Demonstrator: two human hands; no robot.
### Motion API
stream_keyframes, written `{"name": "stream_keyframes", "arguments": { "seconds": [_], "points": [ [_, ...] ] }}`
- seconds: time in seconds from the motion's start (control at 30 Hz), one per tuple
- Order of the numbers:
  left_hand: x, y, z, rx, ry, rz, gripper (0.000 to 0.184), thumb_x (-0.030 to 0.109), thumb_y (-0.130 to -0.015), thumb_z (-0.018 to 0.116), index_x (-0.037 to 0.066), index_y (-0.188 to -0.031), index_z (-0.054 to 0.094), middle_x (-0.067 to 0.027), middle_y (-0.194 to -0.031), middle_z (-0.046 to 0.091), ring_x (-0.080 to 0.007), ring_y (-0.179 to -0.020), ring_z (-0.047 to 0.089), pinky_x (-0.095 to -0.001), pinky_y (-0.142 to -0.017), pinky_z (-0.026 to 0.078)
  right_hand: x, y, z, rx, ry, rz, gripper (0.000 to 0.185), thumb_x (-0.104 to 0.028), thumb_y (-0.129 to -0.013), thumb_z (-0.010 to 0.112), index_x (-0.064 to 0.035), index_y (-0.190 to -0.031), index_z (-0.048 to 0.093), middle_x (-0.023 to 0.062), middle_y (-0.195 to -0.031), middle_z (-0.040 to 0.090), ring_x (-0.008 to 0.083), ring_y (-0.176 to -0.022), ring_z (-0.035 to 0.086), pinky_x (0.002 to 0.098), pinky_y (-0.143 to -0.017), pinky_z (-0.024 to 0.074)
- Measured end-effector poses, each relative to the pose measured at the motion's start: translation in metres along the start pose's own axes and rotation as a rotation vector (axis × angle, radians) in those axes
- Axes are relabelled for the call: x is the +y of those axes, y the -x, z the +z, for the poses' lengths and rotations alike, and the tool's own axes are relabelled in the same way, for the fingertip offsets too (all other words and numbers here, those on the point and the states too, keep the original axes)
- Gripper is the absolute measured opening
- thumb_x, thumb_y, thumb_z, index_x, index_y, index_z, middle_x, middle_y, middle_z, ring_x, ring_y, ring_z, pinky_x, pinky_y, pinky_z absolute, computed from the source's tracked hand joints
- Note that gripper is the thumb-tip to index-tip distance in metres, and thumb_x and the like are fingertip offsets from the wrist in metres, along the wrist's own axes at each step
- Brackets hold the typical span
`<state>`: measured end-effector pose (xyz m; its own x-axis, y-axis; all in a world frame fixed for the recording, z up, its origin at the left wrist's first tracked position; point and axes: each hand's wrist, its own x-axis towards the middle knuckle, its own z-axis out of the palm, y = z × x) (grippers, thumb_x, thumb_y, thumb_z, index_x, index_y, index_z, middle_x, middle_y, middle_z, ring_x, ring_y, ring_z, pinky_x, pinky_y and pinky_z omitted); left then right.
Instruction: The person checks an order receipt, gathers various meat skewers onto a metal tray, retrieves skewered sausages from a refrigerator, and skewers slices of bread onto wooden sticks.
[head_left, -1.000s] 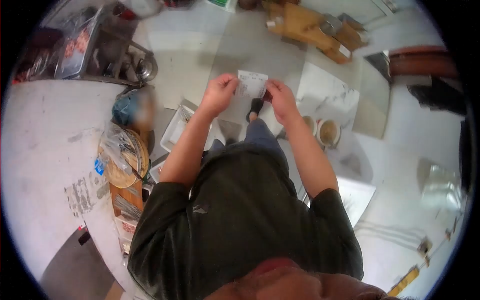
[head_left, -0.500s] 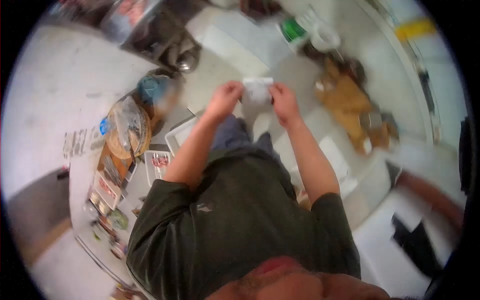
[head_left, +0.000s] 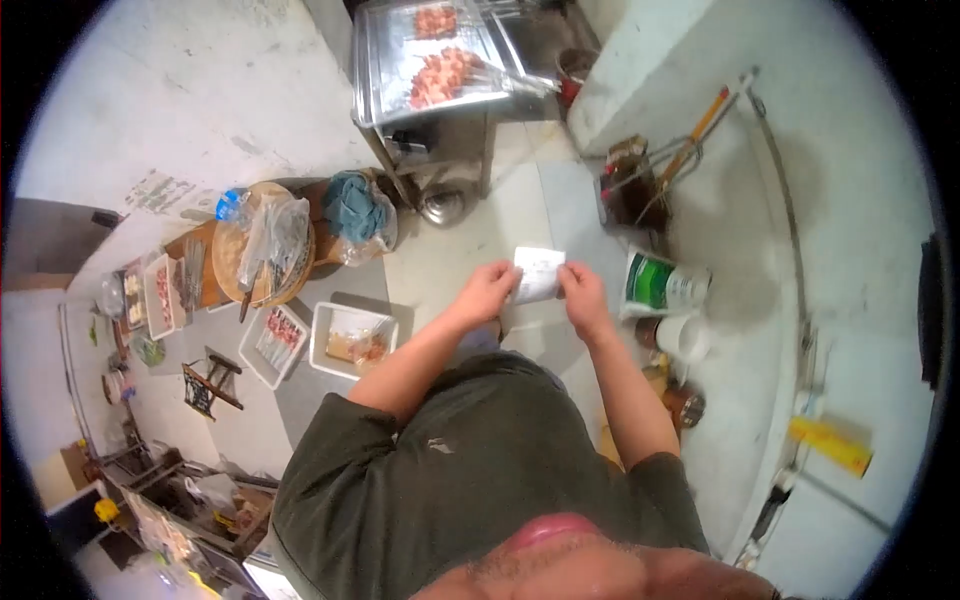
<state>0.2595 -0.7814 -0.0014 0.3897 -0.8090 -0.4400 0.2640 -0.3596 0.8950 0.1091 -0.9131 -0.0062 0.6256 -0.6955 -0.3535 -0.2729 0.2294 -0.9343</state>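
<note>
A small white paper slip (head_left: 538,277) with faint print, like a receipt, is stretched between my two hands in front of my body. My left hand (head_left: 488,291) pinches its left edge. Its right edge is between the thumb and fingers of my right hand (head_left: 583,293). The print is too small to read. Below the slip lies the pale tiled floor.
Ahead stands a metal rack with a tray (head_left: 385,60) of raw meat skewers. On the left are a round chopping block (head_left: 225,262), a teal cloth (head_left: 357,207), white bins (head_left: 318,345) and a small stool (head_left: 212,385). A green-and-white container (head_left: 655,283) stands at right.
My view has swung round, bringing the skewer tray and the left-hand bins further into sight. Both hands keep hold of the paper slip, which appears lower in the view.
</note>
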Motion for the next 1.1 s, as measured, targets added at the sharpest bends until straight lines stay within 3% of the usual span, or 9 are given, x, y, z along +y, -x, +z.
{"name": "stream_keyframes", "arguments": {
  "seconds": [0.03, 0.2, 0.4, 0.57, 0.67, 0.8, 0.87, 0.97, 1.1],
  "points": [
    [-0.004, -0.021, -0.011, 0.047, -0.046, 0.085, 0.031, 0.027, -0.092, 0.052, -0.002, -0.09, 0.061, -0.0045, -0.074, 0.059, -0.0112, -0.071, 0.051, -0.0288, -0.066, 0.044, -0.022, -0.02, 0.002, -0.04, 0.035, -0.02, 0.028, -0.019, -0.091, 0.055, 0.0061, -0.101, 0.062, 0.0041, -0.083, 0.063, 0.01, -0.075, 0.055, 0.0253, -0.068, 0.045],
    [0.027, -0.071, -0.074, 0.287, -0.032, 0.02, 0.021, 0.019, -0.093, 0.053, 0.001, -0.094, 0.062, -0.0007, -0.076, 0.059, -0.0092, -0.069, 0.05, -0.0242, -0.063, 0.042, -0.09, -0.144, -0.005, -0.087, 0.481, -0.206, 0.035, -0.025, -0.088, 0.059, 0.0041, -0.109, 0.06, 0.0153, -0.097, 0.067, 0.0227, -0.089, 0.064, 0.0317, -0.081, 0.0484],
    [0.036, -0.088, -0.11, 0.767, -0.028, -0.025, 0.025, 0.023, -0.092, 0.054, 0.0, -0.092, 0.064, -0.0013, -0.073, 0.058, -0.0098, -0.069, 0.05, -0.0256, -0.064, 0.042, -0.152, -0.326, 0.003, -0.155, 0.685, -0.311, 0.04, -0.027, -0.086, 0.06, 0.002, -0.114, 0.058, 0.0184, -0.106, 0.065, 0.0297, -0.1, 0.061, 0.0358, -0.088, 0.0465],
    [0.05, -0.112, -0.081, 1.062, 0.125, -0.174, 0.027, 0.021, -0.094, 0.051, -0.004, -0.094, 0.062, -0.0015, -0.078, 0.058, -0.0097, -0.073, 0.05, -0.025, -0.066, 0.041, -0.159, -0.476, 0.007, -0.208, 0.866, -0.513, 0.046, -0.026, -0.083, 0.062, 0.0013, -0.119, 0.054, 0.0212, -0.12, 0.055, 0.0349, -0.112, 0.051, 0.0412, -0.096, 0.0409],
    [0.065, -0.13, -0.05, 1.285, 0.283, -0.148, 0.027, 0.021, -0.094, 0.05, -0.004, -0.091, 0.06, -0.0016, -0.079, 0.059, -0.0091, -0.073, 0.05, -0.025, -0.065, 0.04, -0.175, -0.544, 0.004, -0.239, 0.99, -0.681, 0.048, -0.025, -0.08, 0.065, -0.0001, -0.12, 0.052, 0.0209, -0.122, 0.053, 0.0365, -0.114, 0.049, 0.0429, -0.097, 0.0401],
    [0.069, -0.143, -0.033, 1.352, 0.446, -0.136, 0.025, 0.02, -0.094, 0.05, -0.001, -0.087, 0.06, -0.0022, -0.081, 0.06, -0.0086, -0.075, 0.051, -0.0243, -0.068, 0.041, -0.211, -0.618, 0.021, -0.253, 1.164, -0.87, 0.053, -0.024, -0.077, 0.069, 0.0003, -0.12, 0.05, 0.0224, -0.125, 0.051, 0.0374, -0.115, 0.047, 0.0435, -0.098, 0.0395],
    [0.079, -0.152, -0.026, 1.42, 0.561, -0.112, 0.024, 0.019, -0.094, 0.049, 0.0, -0.086, 0.06, -0.0024, -0.083, 0.061, -0.0084, -0.076, 0.052, -0.024, -0.069, 0.042, -0.225, -0.654, 0.033, -0.338, 1.342, -0.927, 0.065, -0.026, -0.076, 0.072, -0.0024, -0.129, 0.043, 0.0233, -0.134, 0.042, 0.0373, -0.125, 0.039, 0.0449, -0.105, 0.0323],
    [0.078, -0.166, -0.014, 1.466, 0.611, -0.085, 0.023, 0.019, -0.094, 0.05, 0.0, -0.091, 0.061, -0.0024, -0.085, 0.061, -0.009, -0.077, 0.053, -0.0239, -0.072, 0.042, -0.25, -0.682, 0.05, -0.431, 1.639, -0.966, 0.081, -0.028, -0.073, 0.074, -0.0097, -0.14, 0.032, 0.0228, -0.144, 0.03, 0.037, -0.135, 0.028, 0.0479, -0.112, 0.0214],
    [0.077, -0.184, 0.012, 1.552, 0.644, -0.211, 0.023, 0.019, -0.094, 0.05, -0.001, -0.092, 0.061, -0.0023, -0.086, 0.061, -0.0092, -0.079, 0.053, -0.0242, -0.073, 0.042, -0.263, -0.719, 0.08, -0.577, 1.882, -0.861, 0.091, -0.025, -0.074, 0.073, -0.0152, -0.147, 0.019, 0.0208, -0.147, 0.025, 0.0367, -0.136, 0.027, 0.0471, -0.112, 0.0208]
  ]
}}
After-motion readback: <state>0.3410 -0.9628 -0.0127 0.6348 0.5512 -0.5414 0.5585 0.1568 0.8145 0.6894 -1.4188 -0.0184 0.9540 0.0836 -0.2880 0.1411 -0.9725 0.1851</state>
